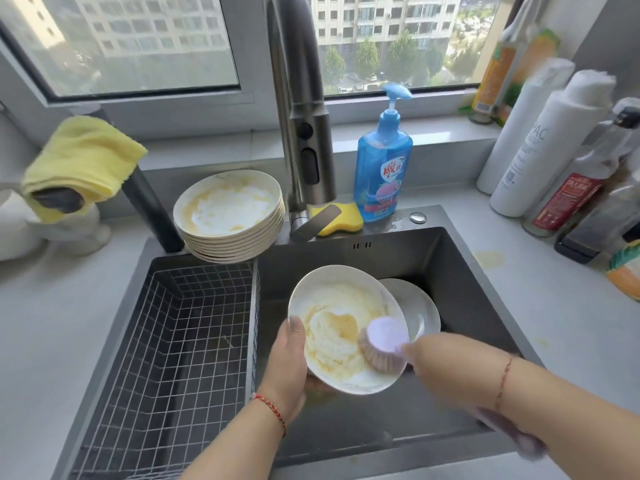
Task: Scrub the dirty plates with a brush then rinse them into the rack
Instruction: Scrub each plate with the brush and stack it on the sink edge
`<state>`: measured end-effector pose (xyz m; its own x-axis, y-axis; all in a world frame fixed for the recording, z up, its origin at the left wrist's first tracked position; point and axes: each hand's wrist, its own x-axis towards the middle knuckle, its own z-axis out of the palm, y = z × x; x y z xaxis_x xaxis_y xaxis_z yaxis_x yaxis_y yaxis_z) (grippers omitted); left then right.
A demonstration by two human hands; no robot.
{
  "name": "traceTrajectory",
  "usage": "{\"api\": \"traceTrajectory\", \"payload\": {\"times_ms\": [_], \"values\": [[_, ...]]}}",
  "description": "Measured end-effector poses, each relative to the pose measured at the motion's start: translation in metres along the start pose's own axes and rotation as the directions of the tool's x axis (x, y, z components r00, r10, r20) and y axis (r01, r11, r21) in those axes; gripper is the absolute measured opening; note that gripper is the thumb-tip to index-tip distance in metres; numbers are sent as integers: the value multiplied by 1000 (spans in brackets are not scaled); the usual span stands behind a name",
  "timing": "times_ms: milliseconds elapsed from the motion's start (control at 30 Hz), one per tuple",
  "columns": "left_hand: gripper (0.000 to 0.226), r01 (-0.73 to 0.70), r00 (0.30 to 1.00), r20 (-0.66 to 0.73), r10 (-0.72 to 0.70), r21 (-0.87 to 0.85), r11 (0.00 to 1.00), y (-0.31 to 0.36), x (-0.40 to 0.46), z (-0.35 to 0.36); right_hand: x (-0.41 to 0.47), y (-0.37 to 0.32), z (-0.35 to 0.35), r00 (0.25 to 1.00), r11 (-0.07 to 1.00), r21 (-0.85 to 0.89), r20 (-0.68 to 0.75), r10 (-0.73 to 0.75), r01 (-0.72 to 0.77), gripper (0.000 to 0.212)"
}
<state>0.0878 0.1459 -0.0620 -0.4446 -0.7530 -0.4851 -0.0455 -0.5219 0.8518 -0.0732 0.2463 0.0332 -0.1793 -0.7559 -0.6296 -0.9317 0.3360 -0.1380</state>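
left hand [289,367] has its grip on the dirty plate [341,327], tilted over the sink [450,258]. right hand [446,365] holds the brush [382,346] on the plate's right side; rack [180,341] sits just left, nearer the left hand.

Seeing white plate [341,327] tilting over sink basin, smeared with yellow residue and foam. Purple brush [382,344] pressing bristles on its lower right face. Second plate [420,308] leaning behind it (looking cleaner). Dirty stack [230,216] sitting at sink's back edge. Wire rack [173,341] lying in left basin.
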Motion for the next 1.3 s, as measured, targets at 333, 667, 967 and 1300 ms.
{"api": "traceTrajectory", "payload": {"times_ms": [333, 667, 967, 1300], "values": [[49, 50, 994, 97, -44, -57, 997, -1, -16, 4, 17, -24, -4, 972, 982, 184, -236, 8, 37, 36], [63, 14, 999, 32, -11, -110, 994, 7, -14, -6, -12, -32, 8, 996, 994, 86, -73, -55, 61, 39], [63, -20, 998, 58, 24, -70, 997, 18, -21, -7, -18, -7, -7, 1000, 995, -100, -21, 22, -25, 40], [61, 75, 988, 133, -78, 28, 997, 9, -29, -3, -6, -41, -6, 990, 901, 422, -135, -51, 104, 34]]}}
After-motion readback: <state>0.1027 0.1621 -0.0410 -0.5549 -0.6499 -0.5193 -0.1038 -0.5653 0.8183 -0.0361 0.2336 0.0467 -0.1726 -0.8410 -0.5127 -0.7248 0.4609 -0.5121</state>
